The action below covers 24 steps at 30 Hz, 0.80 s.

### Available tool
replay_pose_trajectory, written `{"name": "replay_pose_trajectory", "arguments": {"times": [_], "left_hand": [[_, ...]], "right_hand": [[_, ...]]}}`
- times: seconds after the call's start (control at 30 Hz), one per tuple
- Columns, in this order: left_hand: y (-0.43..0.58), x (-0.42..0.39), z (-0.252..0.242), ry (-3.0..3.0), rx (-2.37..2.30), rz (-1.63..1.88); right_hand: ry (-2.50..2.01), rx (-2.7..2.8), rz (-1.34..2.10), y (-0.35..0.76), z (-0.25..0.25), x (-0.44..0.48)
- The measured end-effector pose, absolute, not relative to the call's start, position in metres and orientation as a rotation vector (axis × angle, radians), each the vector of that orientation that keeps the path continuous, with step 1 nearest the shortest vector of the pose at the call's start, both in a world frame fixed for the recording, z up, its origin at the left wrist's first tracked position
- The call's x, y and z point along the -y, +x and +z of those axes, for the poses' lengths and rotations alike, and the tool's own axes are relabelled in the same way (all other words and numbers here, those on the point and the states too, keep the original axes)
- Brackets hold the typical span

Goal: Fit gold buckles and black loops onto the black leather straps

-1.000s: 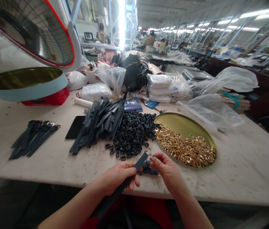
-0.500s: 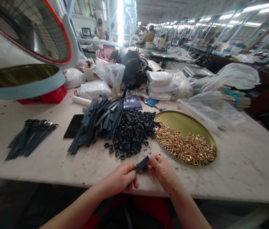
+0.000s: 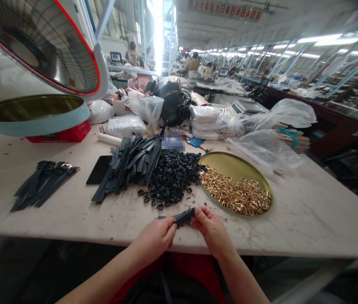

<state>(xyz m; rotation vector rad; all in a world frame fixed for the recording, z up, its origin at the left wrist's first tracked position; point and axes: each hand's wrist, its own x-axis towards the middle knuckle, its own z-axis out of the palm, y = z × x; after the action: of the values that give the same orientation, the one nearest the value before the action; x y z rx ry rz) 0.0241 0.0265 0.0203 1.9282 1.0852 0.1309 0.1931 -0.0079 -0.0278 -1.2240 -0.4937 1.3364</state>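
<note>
Near the table's front edge, a dark strap (image 3: 184, 217) is stretched between my two hands. My left hand (image 3: 159, 233) is closed on its left part, thumb on top. The fingers of my right hand (image 3: 209, 226) pinch the strap's right end; whether a small part is in that pinch too is hidden. Just beyond my hands lies a heap of small black loops (image 3: 174, 179). Left of it is a pile of dark flat straps (image 3: 131, 164). To the right, a round gold tray (image 3: 229, 162) holds many small gold metal buckles or clasps (image 3: 237, 192).
Several straps with metal ends (image 3: 44, 185) lie at the left. A black flat slab (image 3: 99, 170) sits under the strap pile. An electric heater (image 3: 48, 50) and a pale blue pan (image 3: 36, 120) stand at back left. Plastic bags (image 3: 267, 147) and packages line the back.
The strap has turned from steeply slanted to nearly level, and my hands have come a little closer together. The camera view has shifted slightly up and to the right.
</note>
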Motion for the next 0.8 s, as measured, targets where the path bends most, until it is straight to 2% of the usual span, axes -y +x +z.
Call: {"name": "replay_pose_trajectory", "arguments": {"times": [0.2,0.53,0.8], "left_hand": [[0.016,-0.019,0.025,2.066,-1.101,0.103],[0.023,-0.009,0.027,1.996,-1.049,0.203],[0.020,-0.012,0.022,1.912,-1.057,0.195]], "right_hand": [[-1.341,0.895,1.159,0.193,-0.024,0.019],[-1.303,0.799,1.075,0.184,-0.024,0.033],[-1.218,0.723,1.271,0.192,-0.021,0.034]]}}
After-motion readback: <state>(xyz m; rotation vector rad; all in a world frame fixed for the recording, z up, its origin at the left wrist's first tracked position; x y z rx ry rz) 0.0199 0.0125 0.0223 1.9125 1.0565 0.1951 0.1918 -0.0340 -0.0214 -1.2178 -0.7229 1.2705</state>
